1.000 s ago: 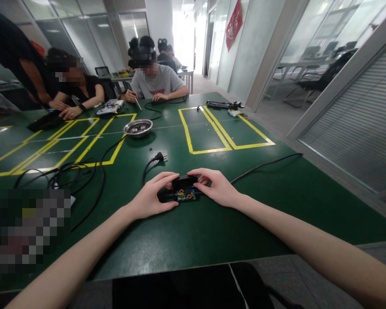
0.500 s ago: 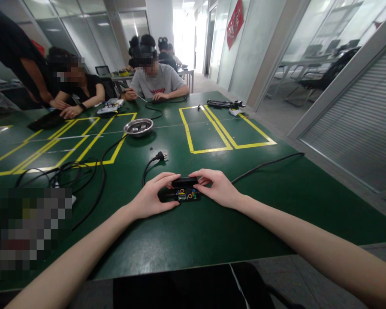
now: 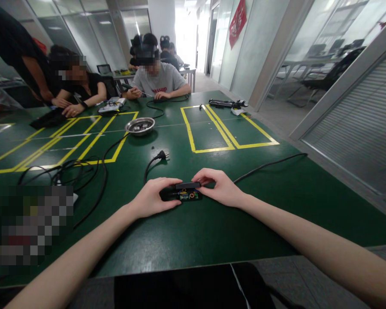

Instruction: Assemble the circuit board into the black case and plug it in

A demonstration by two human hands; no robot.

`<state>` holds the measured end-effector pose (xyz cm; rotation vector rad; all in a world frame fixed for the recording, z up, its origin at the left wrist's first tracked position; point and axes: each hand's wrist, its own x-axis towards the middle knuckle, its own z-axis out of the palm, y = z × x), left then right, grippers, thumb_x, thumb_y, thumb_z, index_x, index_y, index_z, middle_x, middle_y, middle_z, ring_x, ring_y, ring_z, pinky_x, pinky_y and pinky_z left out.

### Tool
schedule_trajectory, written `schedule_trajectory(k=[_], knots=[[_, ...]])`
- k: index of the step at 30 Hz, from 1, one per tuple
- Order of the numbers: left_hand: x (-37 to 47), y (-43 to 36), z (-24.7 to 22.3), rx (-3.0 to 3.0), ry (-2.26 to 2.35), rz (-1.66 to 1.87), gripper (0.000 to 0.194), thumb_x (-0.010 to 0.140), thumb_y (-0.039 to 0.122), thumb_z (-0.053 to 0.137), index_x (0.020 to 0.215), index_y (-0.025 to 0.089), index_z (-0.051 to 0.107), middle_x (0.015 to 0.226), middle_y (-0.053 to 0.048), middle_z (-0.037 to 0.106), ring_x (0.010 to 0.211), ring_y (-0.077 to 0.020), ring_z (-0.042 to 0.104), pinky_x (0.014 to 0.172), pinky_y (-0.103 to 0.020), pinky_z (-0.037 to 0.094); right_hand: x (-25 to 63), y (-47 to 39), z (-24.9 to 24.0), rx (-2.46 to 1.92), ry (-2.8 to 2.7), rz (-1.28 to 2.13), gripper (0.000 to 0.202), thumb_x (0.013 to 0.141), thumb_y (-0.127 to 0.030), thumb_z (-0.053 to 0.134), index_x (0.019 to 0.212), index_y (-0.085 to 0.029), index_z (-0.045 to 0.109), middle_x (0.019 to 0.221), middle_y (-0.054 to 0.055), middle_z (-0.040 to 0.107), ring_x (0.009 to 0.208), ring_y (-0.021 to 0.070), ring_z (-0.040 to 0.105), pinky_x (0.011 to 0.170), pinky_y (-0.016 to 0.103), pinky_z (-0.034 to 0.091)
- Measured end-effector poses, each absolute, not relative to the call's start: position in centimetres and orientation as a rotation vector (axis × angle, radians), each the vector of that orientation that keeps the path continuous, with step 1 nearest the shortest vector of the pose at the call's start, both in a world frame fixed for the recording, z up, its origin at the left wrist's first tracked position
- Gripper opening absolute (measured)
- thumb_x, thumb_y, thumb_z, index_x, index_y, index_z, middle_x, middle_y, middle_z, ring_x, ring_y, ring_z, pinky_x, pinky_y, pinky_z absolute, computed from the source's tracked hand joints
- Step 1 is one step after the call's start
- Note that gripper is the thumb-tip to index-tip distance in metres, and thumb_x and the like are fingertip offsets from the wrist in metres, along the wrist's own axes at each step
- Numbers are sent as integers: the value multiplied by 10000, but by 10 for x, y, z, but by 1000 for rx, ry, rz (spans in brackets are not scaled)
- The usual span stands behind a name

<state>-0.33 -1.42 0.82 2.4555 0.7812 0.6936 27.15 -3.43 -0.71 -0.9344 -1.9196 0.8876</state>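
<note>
A small power adapter lies opened on the table, its circuit board with coils and wires showing in the black lower case. The black case cover is tilted along the board's far edge. My left hand curves round the left end, thumb at the near side and fingertips at the cover. Pinched between the thumb and fingers of my right hand is the cover's right end. Some fingertips are hidden behind the cover.
A black plug on a cord lies beyond my hands, with a metal bowl of small parts farther back. Tangled black cables lie at left. Yellow tape marks the green table. Co-workers sit across it.
The cover has tipped and come lower over the board's far side, so its flat face shows more. My right hand has turned slightly with it; the left stays round the case.
</note>
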Motion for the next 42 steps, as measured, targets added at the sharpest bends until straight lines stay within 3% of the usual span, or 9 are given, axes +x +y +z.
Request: schedule_trajectory(k=[21,28,38,42], knots=[[0,-17,9,2447,839,672,422,835,322,798,1216,189,679,1035,-61,751,901,-208,705,852,-350,592,278,-34,-2,-785,-2035,785,94,885,-175,685,961,-200,734,1047,66,738,906,178,712,778,324,621],[1,-17,10,2465,832,668,353,838,291,795,1159,181,698,1000,-53,743,904,-203,689,859,-343,566,281,-34,0,-680,-2141,698,142,862,-139,715,993,-194,710,1083,83,721,981,194,715,909,376,595],[1,-18,11,2506,792,678,269,855,292,775,1092,179,713,964,-56,744,888,-198,690,814,-321,553,283,-37,-2,-619,-2253,639,195,857,-132,721,1041,-193,697,1151,104,676,1047,209,695,930,375,579],[1,-18,10,2540,802,690,278,856,304,770,1097,174,721,892,-40,728,846,-191,683,788,-311,542,282,-38,-2,-663,-2303,655,355,830,-128,728,1174,-205,684,1253,119,677,1144,234,682,998,402,558]])
